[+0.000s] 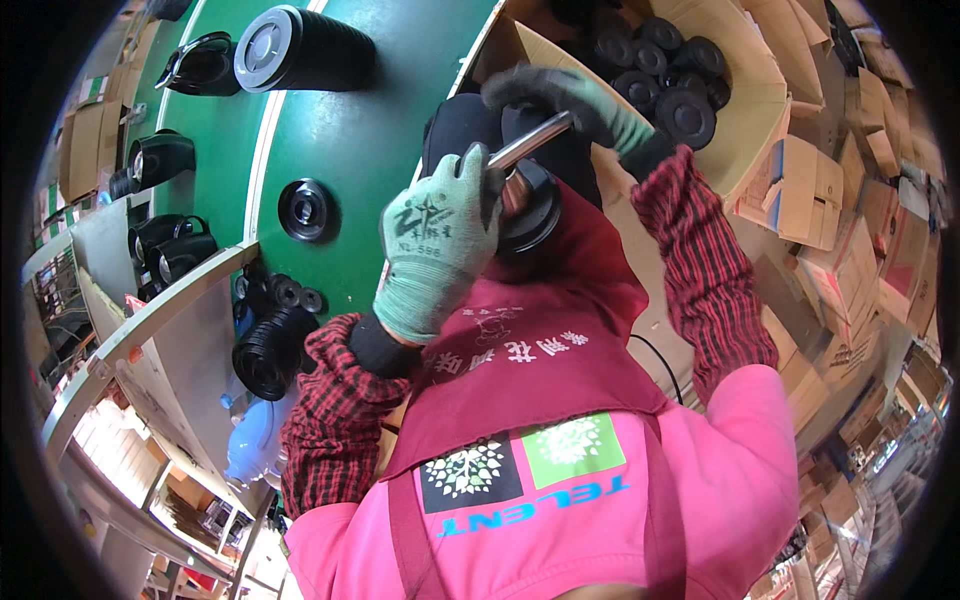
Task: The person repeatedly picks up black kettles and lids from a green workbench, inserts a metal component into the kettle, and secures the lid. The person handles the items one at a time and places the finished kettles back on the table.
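My left hand, in a pale green glove with dark fingertips, is closed around a shiny metal tube that slants up to the right. Just below the tube, beside my fingers, is a black round lid-like part; a coppery surface shows next to it. Whether the tube and this part are joined cannot be made out. My right hand, gloved in the same way, hovers by the tube's far end, its fingers smeared by motion. Behind both hands are my dark-trousered legs.
On the green bench lie a black round lid and a stack of black lids. Black jugs stand farther left. An open carton of black round parts sits right of my right hand. Cardboard boxes crowd the right side.
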`<state>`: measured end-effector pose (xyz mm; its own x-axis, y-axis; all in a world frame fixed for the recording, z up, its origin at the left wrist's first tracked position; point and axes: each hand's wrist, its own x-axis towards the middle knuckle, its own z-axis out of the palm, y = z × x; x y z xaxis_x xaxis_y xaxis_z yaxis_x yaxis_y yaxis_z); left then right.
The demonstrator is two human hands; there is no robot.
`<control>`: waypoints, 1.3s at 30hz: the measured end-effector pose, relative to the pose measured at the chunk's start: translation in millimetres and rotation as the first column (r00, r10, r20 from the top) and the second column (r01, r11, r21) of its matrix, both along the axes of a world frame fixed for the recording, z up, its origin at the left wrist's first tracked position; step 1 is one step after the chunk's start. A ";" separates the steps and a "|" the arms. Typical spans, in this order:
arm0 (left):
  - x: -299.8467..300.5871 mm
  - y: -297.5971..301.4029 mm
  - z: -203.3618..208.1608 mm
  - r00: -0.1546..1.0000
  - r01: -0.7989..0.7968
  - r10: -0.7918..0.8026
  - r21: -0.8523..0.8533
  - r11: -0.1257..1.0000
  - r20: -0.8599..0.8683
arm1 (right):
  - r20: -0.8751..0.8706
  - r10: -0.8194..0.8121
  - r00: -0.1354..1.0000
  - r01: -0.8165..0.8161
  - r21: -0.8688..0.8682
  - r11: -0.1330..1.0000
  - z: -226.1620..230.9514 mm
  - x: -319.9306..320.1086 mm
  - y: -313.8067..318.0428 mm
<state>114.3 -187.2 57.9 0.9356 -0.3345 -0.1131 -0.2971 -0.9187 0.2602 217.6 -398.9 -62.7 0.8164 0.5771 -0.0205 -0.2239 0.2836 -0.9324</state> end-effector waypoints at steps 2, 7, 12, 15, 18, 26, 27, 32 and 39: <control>2.6 7.4 -5.1 0.999 -0.011 0.009 -0.042 0.999 -0.033 | -0.259 -0.125 0.958 0.146 0.064 0.987 7.3 -14.1 11.7; 39.5 40.5 -19.8 0.955 0.255 -0.293 -0.366 0.895 -0.050 | 0.023 0.042 0.999 -0.047 0.298 0.954 22.7 -67.8 7.7; 101.0 2.0 -94.2 0.867 0.497 -0.376 -0.606 0.621 0.326 | 0.694 0.138 0.707 0.185 -0.370 0.911 107.5 -133.6 72.7; 96.8 -10.8 -125.2 0.985 0.138 -0.026 -0.682 0.718 0.172 | 0.564 0.141 0.813 -0.001 -0.242 0.970 111.4 -104.2 51.8; 79.7 -20.0 -97.4 0.935 0.011 0.219 -0.643 0.766 0.278 | -0.234 -0.447 0.863 0.496 0.231 0.837 39.4 -70.5 32.9; 41.5 53.3 -40.6 0.513 -0.704 0.072 -0.372 0.605 -0.855 | 0.893 0.288 0.345 0.454 -0.427 0.782 -19.7 -4.6 81.2; 31.3 49.1 -9.1 0.500 -0.646 0.005 -0.370 0.668 -0.866 | 0.874 0.365 0.322 0.420 -0.477 0.772 -17.5 -5.7 93.2; 24.0 -16.6 3.9 0.646 -0.424 0.543 0.339 0.840 -0.537 | 0.575 0.272 0.772 0.277 -0.688 0.670 -19.7 -10.1 126.2; 22.1 51.0 -19.8 0.924 0.207 -0.253 -0.180 0.962 -0.288 | 0.746 0.219 0.629 0.652 -0.659 0.375 10.2 -64.6 72.5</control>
